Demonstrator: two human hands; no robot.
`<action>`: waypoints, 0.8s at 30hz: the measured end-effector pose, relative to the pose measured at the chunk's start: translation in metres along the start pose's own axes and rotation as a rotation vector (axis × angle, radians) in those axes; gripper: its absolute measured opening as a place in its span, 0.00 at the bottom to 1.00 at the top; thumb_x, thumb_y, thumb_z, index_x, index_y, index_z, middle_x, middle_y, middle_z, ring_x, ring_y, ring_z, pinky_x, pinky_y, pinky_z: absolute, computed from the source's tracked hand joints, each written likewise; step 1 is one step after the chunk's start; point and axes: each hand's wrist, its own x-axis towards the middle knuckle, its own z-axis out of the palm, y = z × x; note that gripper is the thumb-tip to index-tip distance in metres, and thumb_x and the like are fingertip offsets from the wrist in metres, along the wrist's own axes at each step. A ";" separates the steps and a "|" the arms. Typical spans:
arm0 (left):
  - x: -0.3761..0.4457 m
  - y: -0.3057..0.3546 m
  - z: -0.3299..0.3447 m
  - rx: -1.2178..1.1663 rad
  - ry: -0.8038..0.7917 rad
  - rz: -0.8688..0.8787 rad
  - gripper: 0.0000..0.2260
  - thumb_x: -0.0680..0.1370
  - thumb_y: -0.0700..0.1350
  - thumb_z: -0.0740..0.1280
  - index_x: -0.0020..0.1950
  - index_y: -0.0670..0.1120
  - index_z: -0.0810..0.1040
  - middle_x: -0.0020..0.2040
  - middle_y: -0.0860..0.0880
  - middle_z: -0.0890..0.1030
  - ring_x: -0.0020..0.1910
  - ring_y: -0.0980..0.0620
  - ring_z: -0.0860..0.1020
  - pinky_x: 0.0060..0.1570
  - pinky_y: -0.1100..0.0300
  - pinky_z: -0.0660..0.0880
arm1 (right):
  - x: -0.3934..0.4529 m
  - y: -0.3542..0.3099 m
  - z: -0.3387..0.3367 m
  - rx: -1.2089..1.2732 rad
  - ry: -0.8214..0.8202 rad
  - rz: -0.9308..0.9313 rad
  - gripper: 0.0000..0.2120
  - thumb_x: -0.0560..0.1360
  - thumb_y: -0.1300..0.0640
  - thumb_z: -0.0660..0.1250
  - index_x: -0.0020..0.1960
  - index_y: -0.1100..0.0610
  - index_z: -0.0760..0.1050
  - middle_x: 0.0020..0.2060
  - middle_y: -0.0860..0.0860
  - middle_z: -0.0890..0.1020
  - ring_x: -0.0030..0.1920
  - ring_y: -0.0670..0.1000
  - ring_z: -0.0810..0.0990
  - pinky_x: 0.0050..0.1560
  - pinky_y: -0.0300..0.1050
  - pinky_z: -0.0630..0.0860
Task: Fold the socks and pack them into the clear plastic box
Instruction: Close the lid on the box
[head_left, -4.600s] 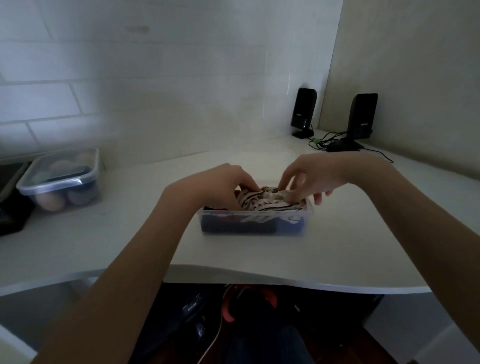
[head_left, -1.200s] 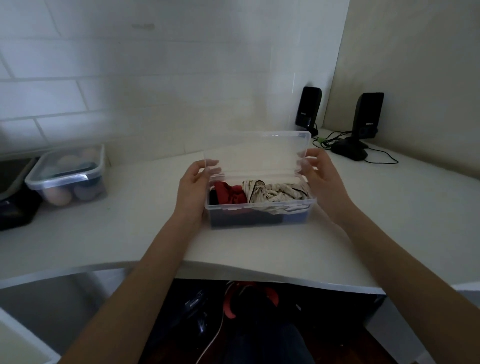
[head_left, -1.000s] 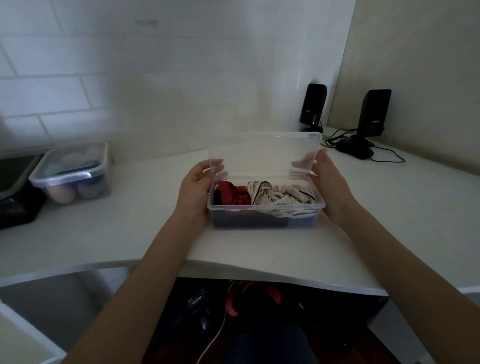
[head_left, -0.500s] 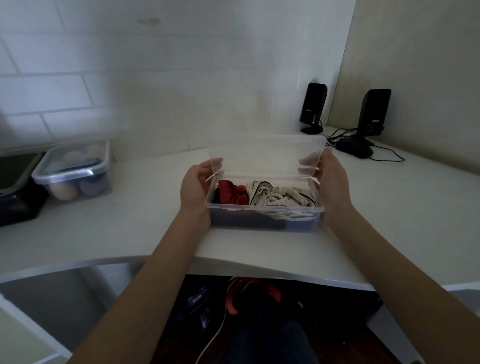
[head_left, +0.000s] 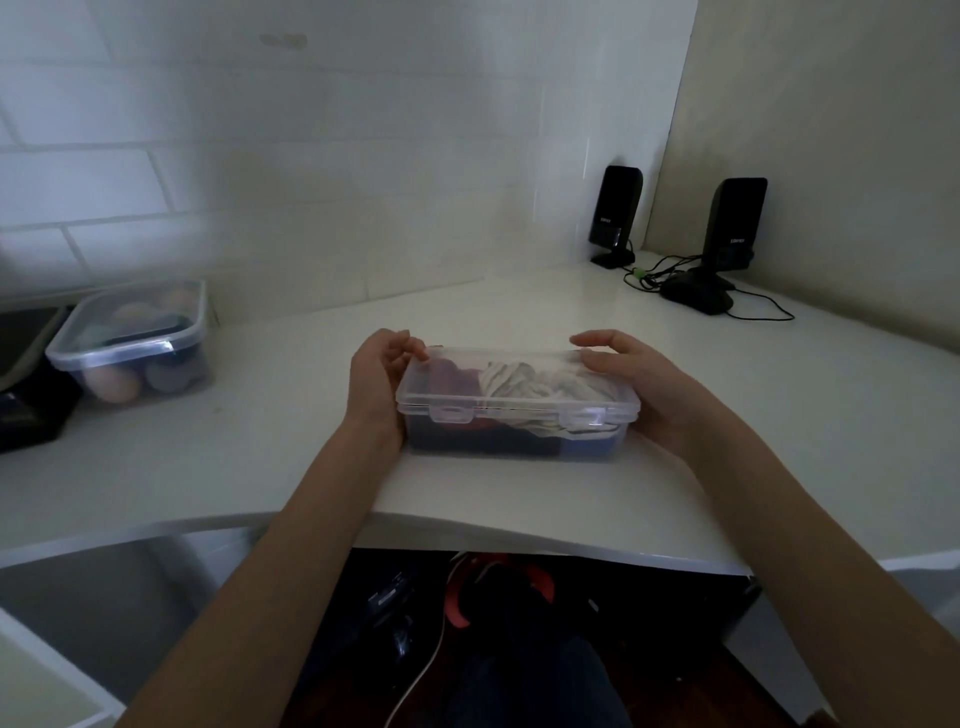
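Two bare hands flanked a clear rectangular plastic box (head_left: 517, 410) on the white curved desk (head_left: 519, 499). The left hand (head_left: 375, 378) lay against the box's left short end, palm against the side wall and fingers curled loosely over the far left corner of the transparent flat lid (head_left: 514, 387). The right hand (head_left: 631, 376) cupped the right short end, thumb reaching onto the lid's top and the other fingers arched above its far edge; whether those fingertips touched the plastic could not be told.

The box lay directly between the hands, its long axis running left to right across the person, each hand equally near its own end. Facing the person, two clear snap latches (head_left: 452, 414) sat on the front long edge, apparently not yet pressed home.

Through the lid showed a dark red folded sock (head_left: 449, 376) at left and grey-white striped socks (head_left: 524, 382) at right, bulging high, likely resisting closure. Both forearms reached in from below, converging on the box.
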 end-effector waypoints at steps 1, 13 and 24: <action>-0.003 0.001 0.000 0.050 -0.015 0.017 0.08 0.68 0.42 0.61 0.29 0.42 0.71 0.24 0.53 0.75 0.32 0.52 0.74 0.30 0.66 0.73 | 0.000 0.001 -0.001 0.003 -0.006 0.008 0.07 0.76 0.63 0.63 0.53 0.56 0.75 0.41 0.54 0.81 0.35 0.49 0.82 0.34 0.38 0.80; -0.014 0.007 -0.027 0.450 -0.498 0.008 0.12 0.69 0.40 0.61 0.46 0.53 0.80 0.59 0.45 0.78 0.59 0.43 0.77 0.54 0.55 0.75 | -0.007 0.006 -0.008 -0.363 0.106 -0.258 0.11 0.77 0.50 0.62 0.52 0.55 0.79 0.50 0.54 0.83 0.47 0.51 0.82 0.52 0.53 0.78; -0.021 0.014 -0.029 0.691 -0.541 0.087 0.12 0.73 0.48 0.60 0.49 0.57 0.82 0.59 0.53 0.79 0.59 0.52 0.76 0.61 0.57 0.72 | -0.013 0.004 -0.008 -0.493 -0.028 -0.245 0.11 0.76 0.53 0.64 0.58 0.49 0.76 0.54 0.49 0.80 0.53 0.52 0.81 0.51 0.44 0.79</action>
